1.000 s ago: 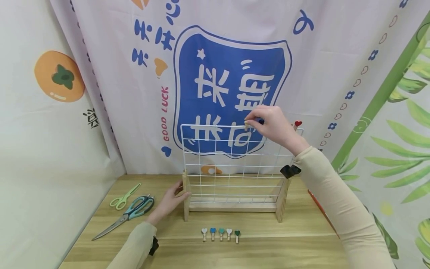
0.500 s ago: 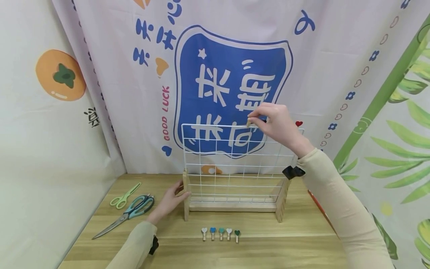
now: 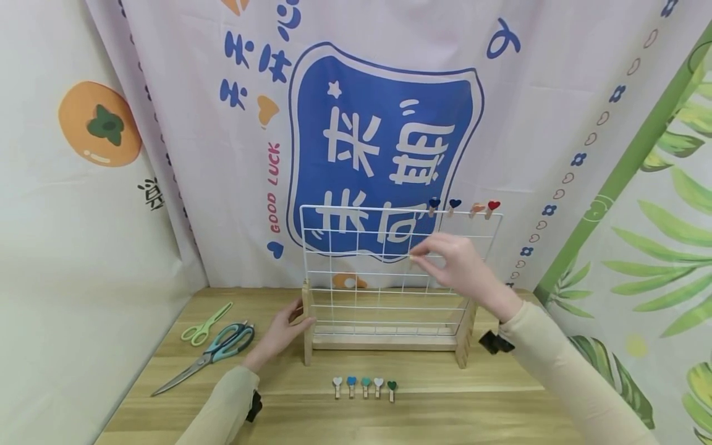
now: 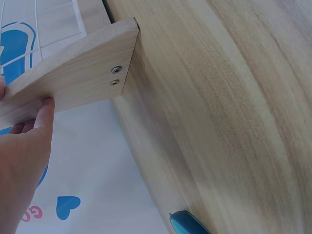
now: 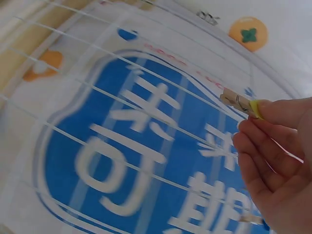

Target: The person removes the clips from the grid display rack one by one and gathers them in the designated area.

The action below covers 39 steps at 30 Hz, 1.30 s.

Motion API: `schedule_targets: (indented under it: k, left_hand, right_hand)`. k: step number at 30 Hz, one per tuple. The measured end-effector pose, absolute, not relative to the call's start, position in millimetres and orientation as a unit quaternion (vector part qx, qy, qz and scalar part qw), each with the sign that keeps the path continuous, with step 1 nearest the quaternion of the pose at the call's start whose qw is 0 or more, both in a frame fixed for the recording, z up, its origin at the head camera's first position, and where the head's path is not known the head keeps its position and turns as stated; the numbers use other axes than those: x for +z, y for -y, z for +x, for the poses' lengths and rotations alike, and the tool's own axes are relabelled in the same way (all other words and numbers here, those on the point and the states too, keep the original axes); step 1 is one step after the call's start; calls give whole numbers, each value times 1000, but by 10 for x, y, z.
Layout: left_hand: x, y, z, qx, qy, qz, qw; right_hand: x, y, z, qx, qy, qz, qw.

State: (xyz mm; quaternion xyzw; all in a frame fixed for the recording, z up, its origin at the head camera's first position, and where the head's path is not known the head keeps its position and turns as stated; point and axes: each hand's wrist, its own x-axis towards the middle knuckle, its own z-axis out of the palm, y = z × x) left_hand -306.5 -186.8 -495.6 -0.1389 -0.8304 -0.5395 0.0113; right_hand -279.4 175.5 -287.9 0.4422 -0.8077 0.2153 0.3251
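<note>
- Nearest, five small wooden pegs [image 3: 364, 387] with heart-shaped heads in white, blue, teal, white and dark green lie in a neat row on the pale, wood-grain table [image 3: 478, 402]; they sit loose and light, so a brushing sleeve could scatter them.
- Left of them, two pairs of scissors rest on the table: a large pair with teal handles [image 3: 214, 353] and steel blades, and a slim green pair [image 3: 204, 326] beside it, well apart from the work.
- Further in, the left hand [image 3: 280, 334] presses its fingers and thumb against the left wooden upright [image 4: 73, 73] of the stand, a flat, smooth plank with two screw heads; the fingers lie fairly straight along it, steadying rather than clutching. Should that hold ease, the light frame could tip or slide when the other hand pushes on the wire.
- Next, the right hand [image 3: 458, 266] pinches a small wooden peg [image 5: 239, 103] with a yellow head between thumb and fingertips, in front of the middle rows of the white wire grid [image 3: 356, 272]. The peg is tiny and the wire thin and round, so I judge it could slip from the pinch, or bite off-centre and hang crooked.
- Along the grid's top wire sit four clipped pegs: two dark blue [image 3: 444, 204], one orange [image 3: 477, 208], one red [image 3: 492, 207]; a jolt to the springy mesh might shake them loose.
- Behind everything hangs a soft, creased printed cloth [image 3: 384, 123].
</note>
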Motion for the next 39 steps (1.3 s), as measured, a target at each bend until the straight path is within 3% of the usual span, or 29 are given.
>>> schedule_targets:
  k: [9,18,27,39]
  left_hand:
    - [-4938,1853,-3046,-532,834,-144,14]
    - [-4946,1865,-3061,-535,831,-149,19]
    - [-4958,1871,-3065,-539,830,-141,10]
    - [-4963,1872,-3070,-537,830,-149,20]
  right_hand:
    - [-3964,-1773,-2712,218,846,440,211]
    - [-4686,-1815,-2639,247,891,377,59]
    - [-5083,-1881,-2608,284,881,377,-4]
    - [-5235,-1906,-2595,323,887,322,-78]
